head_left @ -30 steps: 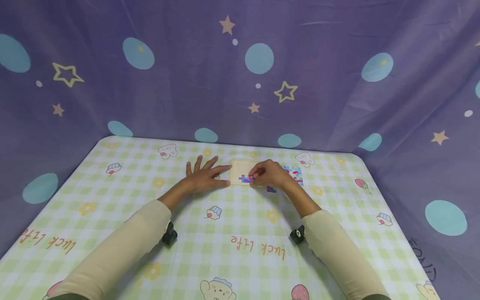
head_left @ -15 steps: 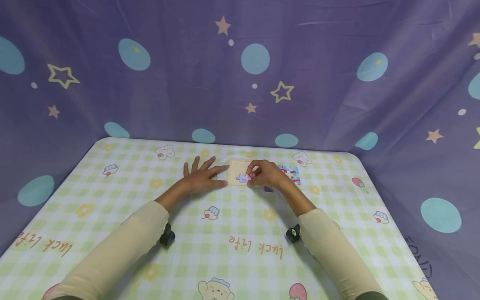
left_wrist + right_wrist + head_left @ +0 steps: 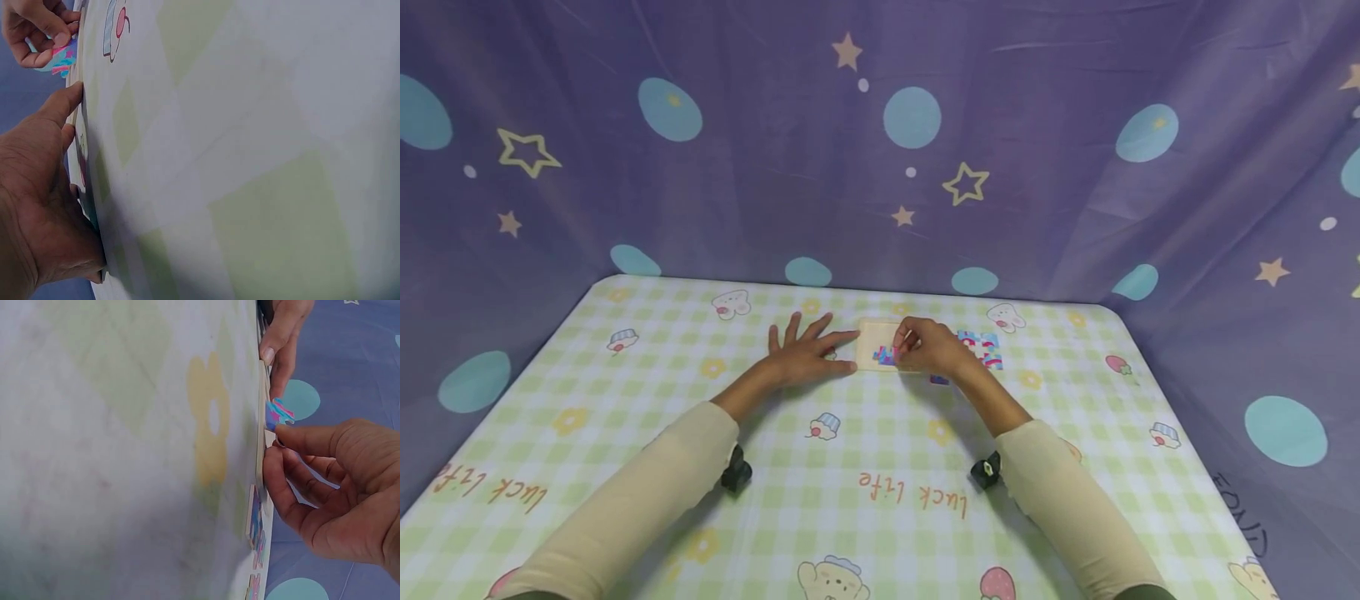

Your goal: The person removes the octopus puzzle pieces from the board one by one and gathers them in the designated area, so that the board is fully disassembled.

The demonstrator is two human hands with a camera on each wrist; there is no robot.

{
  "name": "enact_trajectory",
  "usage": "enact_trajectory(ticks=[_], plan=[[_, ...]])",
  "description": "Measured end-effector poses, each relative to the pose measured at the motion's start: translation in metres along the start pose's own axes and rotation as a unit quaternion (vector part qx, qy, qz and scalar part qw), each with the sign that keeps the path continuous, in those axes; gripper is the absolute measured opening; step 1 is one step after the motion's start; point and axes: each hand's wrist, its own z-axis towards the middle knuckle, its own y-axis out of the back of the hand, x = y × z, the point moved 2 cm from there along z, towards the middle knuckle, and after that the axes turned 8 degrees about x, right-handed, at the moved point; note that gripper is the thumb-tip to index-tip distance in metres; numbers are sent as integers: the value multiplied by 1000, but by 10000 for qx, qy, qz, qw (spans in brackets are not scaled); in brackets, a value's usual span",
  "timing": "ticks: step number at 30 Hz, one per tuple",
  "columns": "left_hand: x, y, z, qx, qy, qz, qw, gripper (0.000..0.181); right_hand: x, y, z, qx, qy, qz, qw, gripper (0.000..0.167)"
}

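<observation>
A pale wooden puzzle tray [image 3: 872, 335] lies towards the back of the table. My left hand [image 3: 801, 360] has its fingers spread on the cloth, with the thumb and index fingertip against the tray's left edge. My right hand [image 3: 928, 346] is over the tray's right part and pinches a colourful jigsaw piece [image 3: 279, 414] between thumb and fingers. In the right wrist view that piece stands tilted up from the tray. Blue, pink and purple puzzle [image 3: 885, 357] shows near the tray's front edge; the hand hides how its pieces join.
Several loose jigsaw pieces [image 3: 988, 350] lie to the right of the tray, partly behind the right wrist. One darker piece [image 3: 939, 379] lies in front of them. A checked cloth [image 3: 880, 450] covers the table, and a purple curtain [image 3: 775, 167] hangs behind it.
The puzzle piece at my right fingers looked bright and glossy half a second ago and now appears darker, so its tilt has changed. The right fingers have shifted slightly; the left hand stays put.
</observation>
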Motion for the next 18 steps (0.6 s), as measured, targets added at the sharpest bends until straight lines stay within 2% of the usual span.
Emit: enact_trajectory(ticks=[9,18], plan=[[0,1,-3,-30,-5,5,10000,83,8,1,-10,-87,410,-117,9991,11],[-1,0,-4,-42,-74,-32,10000,82,0,0,-23,-288,266,594,9975,9]])
